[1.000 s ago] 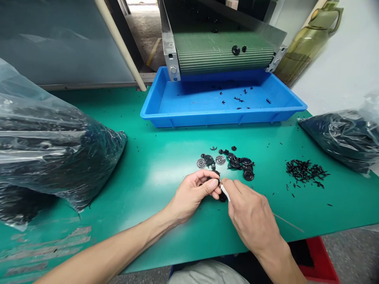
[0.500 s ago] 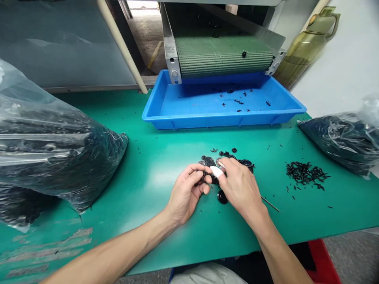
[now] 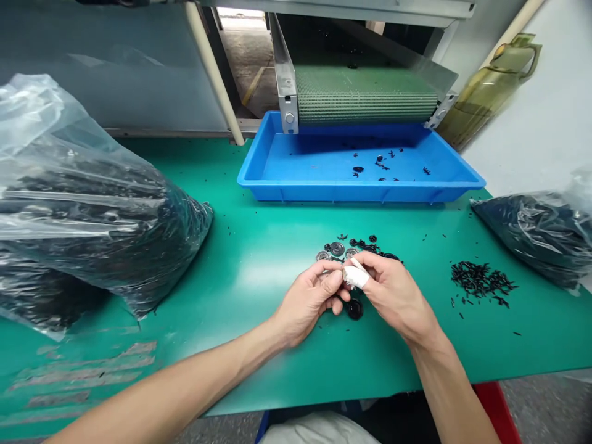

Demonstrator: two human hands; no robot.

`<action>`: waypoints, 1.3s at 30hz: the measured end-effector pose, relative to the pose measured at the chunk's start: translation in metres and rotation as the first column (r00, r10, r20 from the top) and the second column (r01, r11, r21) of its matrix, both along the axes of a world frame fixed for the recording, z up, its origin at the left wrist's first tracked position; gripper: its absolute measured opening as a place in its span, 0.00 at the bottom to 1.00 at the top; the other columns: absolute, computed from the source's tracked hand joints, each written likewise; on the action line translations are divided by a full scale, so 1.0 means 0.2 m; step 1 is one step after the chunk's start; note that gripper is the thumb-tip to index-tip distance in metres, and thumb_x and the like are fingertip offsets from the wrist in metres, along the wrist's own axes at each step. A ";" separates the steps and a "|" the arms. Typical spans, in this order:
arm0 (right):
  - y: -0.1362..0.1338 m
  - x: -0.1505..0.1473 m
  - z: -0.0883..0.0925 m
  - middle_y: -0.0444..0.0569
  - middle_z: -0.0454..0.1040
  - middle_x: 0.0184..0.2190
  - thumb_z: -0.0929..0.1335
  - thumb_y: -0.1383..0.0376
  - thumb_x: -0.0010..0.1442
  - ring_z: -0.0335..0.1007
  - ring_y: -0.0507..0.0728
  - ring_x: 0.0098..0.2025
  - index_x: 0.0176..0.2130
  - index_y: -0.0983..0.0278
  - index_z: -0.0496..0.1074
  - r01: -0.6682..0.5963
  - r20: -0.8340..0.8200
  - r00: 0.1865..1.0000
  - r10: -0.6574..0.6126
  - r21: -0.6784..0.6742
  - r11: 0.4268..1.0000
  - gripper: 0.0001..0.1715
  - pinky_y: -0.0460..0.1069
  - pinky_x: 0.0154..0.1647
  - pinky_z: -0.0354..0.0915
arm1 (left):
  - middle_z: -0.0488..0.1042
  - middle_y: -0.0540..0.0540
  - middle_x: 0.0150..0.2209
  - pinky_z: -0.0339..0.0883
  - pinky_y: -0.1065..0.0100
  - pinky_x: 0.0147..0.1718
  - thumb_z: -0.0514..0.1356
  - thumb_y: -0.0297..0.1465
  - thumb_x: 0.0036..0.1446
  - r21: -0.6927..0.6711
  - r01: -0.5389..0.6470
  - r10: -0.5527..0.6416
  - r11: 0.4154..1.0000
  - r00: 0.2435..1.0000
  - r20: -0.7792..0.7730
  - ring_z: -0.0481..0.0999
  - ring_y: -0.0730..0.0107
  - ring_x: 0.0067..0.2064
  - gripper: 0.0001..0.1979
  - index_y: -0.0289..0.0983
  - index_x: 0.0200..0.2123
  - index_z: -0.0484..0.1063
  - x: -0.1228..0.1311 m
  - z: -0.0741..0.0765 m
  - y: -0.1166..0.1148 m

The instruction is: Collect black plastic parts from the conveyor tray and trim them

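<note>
My left hand (image 3: 311,298) and my right hand (image 3: 393,290) meet over the green table (image 3: 259,246), fingertips pinched together on a small black part that is mostly hidden between them. White tape wraps my right thumb tip (image 3: 357,277). A black round disc (image 3: 354,308) lies on the table just below my fingers. Behind my hands sits a small pile of black and silvery round parts (image 3: 354,249).
A blue tray (image 3: 296,188) with a few black bits stands under a green conveyor belt (image 3: 365,95). Clear bags of black parts lie at left (image 3: 92,216) and right (image 3: 541,231). A heap of black slivers (image 3: 481,279) lies right of my hands. An olive jug (image 3: 490,80) stands behind.
My right hand moved up to the parts pile and then back to my left hand. A black part rolled off the belt into the blue tray. The view shifted slightly.
</note>
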State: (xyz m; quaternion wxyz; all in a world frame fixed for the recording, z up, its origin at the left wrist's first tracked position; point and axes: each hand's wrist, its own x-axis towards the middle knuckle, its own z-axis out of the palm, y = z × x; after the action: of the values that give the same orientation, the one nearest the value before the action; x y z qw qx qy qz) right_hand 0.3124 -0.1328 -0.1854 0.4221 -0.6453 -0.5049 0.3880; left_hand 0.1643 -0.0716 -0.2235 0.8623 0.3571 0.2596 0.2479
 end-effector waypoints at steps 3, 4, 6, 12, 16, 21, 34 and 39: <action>-0.01 -0.01 -0.01 0.43 0.72 0.30 0.63 0.64 0.60 0.66 0.52 0.32 0.38 0.63 0.73 0.048 0.075 0.996 -0.050 0.027 0.998 0.09 0.45 0.31 0.60 | 0.75 0.47 0.27 0.63 0.77 0.24 0.65 0.34 0.56 -0.037 0.015 -0.015 0.999 1.000 0.006 0.70 0.79 0.25 0.12 0.34 0.41 0.72 -0.01 0.00 0.01; -0.03 -0.01 -0.01 0.43 0.73 0.31 0.63 0.64 0.61 0.67 0.52 0.33 0.40 0.62 0.73 0.065 0.116 0.991 -0.068 0.028 0.998 0.11 0.45 0.33 0.61 | 0.75 0.47 0.29 0.63 0.77 0.24 0.66 0.33 0.55 -0.059 0.001 -0.001 0.998 1.000 0.013 0.72 0.78 0.27 0.13 0.35 0.42 0.72 -0.01 0.00 0.01; -0.06 -0.01 0.00 0.45 0.74 0.34 0.60 0.66 0.63 0.69 0.53 0.35 0.44 0.61 0.72 0.068 0.240 0.968 -0.077 0.044 0.997 0.14 0.46 0.35 0.62 | 0.76 0.45 0.31 0.63 0.77 0.25 0.67 0.32 0.53 -0.096 -0.018 0.020 0.995 1.000 0.016 0.73 0.76 0.31 0.15 0.35 0.43 0.73 -0.01 0.01 0.01; -0.20 -0.04 -0.02 0.48 0.74 0.42 0.58 0.72 0.62 0.70 0.55 0.40 0.48 0.61 0.69 0.027 0.594 0.798 -0.104 0.136 0.990 0.19 0.49 0.38 0.61 | 0.77 0.43 0.34 0.64 0.77 0.26 0.66 0.30 0.54 -0.086 -0.010 0.011 0.996 1.000 0.013 0.73 0.76 0.32 0.12 0.33 0.41 0.73 -0.01 0.00 0.01; -0.23 -0.08 -0.03 0.48 0.74 0.37 0.58 0.74 0.63 0.69 0.55 0.36 0.46 0.63 0.69 -0.017 0.662 0.742 -0.104 0.174 0.985 0.17 0.49 0.34 0.60 | 0.77 0.43 0.36 0.64 0.77 0.26 0.67 0.31 0.53 -0.069 -0.009 0.010 0.998 1.000 0.018 0.74 0.76 0.32 0.11 0.34 0.38 0.71 -0.01 0.00 0.01; -0.24 -0.08 -0.02 0.48 0.72 0.35 0.58 0.74 0.64 0.68 0.56 0.35 0.42 0.63 0.69 -0.021 0.688 0.717 -0.115 0.187 0.982 0.14 0.49 0.35 0.59 | 0.78 0.43 0.36 0.64 0.77 0.25 0.68 0.29 0.51 -0.072 -0.002 0.002 0.997 1.000 0.008 0.75 0.75 0.33 0.12 0.34 0.38 0.71 -0.01 0.01 0.01; -0.21 -0.12 -0.02 0.49 0.71 0.29 0.54 0.67 0.70 0.68 0.55 0.33 0.33 0.64 0.67 -0.045 0.796 0.588 -0.144 0.210 0.977 0.19 0.49 0.33 0.58 | 0.79 0.42 0.37 0.64 0.74 0.27 0.70 0.30 0.49 -0.033 -0.023 0.023 0.999 1.000 -0.021 0.73 0.77 0.28 0.13 0.33 0.39 0.76 -0.01 0.01 0.00; -0.21 -0.13 -0.02 0.49 0.70 0.28 0.54 0.67 0.71 0.67 0.56 0.32 0.33 0.64 0.67 -0.043 0.819 0.555 -0.145 0.202 0.978 0.19 0.49 0.33 0.57 | 0.79 0.42 0.36 0.64 0.74 0.26 0.70 0.31 0.49 -0.013 -0.058 0.058 0.998 0.998 -0.023 0.73 0.76 0.29 0.12 0.32 0.36 0.75 0.00 0.01 0.00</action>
State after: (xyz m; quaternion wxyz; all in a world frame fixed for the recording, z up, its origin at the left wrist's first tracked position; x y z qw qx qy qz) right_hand 0.2874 -0.1743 -0.1903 0.2075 -0.7206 -0.6611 -0.0266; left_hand 0.1639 -0.0720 -0.2209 0.8543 0.3462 0.2815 0.2667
